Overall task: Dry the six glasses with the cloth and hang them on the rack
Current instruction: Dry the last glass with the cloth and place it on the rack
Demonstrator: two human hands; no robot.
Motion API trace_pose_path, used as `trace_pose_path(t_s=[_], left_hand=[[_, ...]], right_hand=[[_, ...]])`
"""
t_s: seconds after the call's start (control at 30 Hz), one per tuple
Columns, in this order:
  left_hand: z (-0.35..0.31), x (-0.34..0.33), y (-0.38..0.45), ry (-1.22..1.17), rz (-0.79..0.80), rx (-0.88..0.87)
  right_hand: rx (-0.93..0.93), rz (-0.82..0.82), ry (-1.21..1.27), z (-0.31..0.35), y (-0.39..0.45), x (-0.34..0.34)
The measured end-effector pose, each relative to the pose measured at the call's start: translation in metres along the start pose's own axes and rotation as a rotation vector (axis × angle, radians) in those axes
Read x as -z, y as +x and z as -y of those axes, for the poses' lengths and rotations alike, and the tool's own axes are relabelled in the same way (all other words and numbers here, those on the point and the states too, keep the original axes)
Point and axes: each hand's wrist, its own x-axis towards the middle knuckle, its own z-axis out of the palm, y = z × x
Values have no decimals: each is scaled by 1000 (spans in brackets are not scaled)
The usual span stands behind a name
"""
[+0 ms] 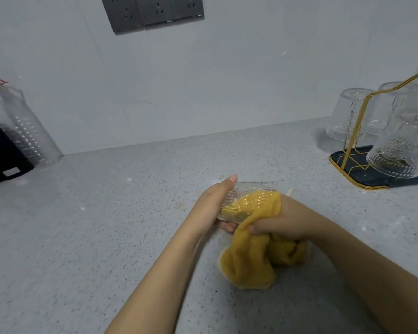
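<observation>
- Three glasses (pixel 393 150) hang upside down on the gold wire rack (pixel 362 112), which stands in a dark tray (pixel 343 165) at the right of the tabletop (pixel 106 213), near the wall
- One further glass (pixel 246 189) lies on its side in the left hand (pixel 215 203), above the tabletop and well to the left of the rack; that grip is wrapped round it, thumb along the top, fingertips showing beneath
- Right hand (pixel 280 225) has its grip closed on the yellow cloth (pixel 251 256), part of it pushed into the glass, the rest drooping below
- Left of the glass, by the wall, stand a clear plastic bottle (pixel 27 131) and a black box (pixel 3 155)
</observation>
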Motion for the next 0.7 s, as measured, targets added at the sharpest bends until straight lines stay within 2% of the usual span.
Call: trace_pose_path(t_s=[0.1,0.17,0.23,0.3,0.37,0.43,0.47,0.57,0.7], left_hand=[[0,-2,-1,96,-42,-176],[4,-6,-1,122,-36,-268],[7,-11,1,101,-64,-330],[6,-10,4,57,-97,-343],[6,-5,6,43,-96,-286],[7,1,6,-61,-20,-107],[5,0,4,-151,28,3],[-1,2,1,-275,143,171],[-8,7,-1,-208,321,175]], right_hand=[[-47,-17,403,4,1,16],[-138,75,735,-2,4,22],[-178,126,852,-5,4,21],[-110,103,745,-7,4,17],[24,37,330,-7,2,10],[139,33,-78,-9,2,7],[199,45,-161,-9,2,8],[284,38,-158,0,-2,16],[256,-21,20,2,-8,36]])
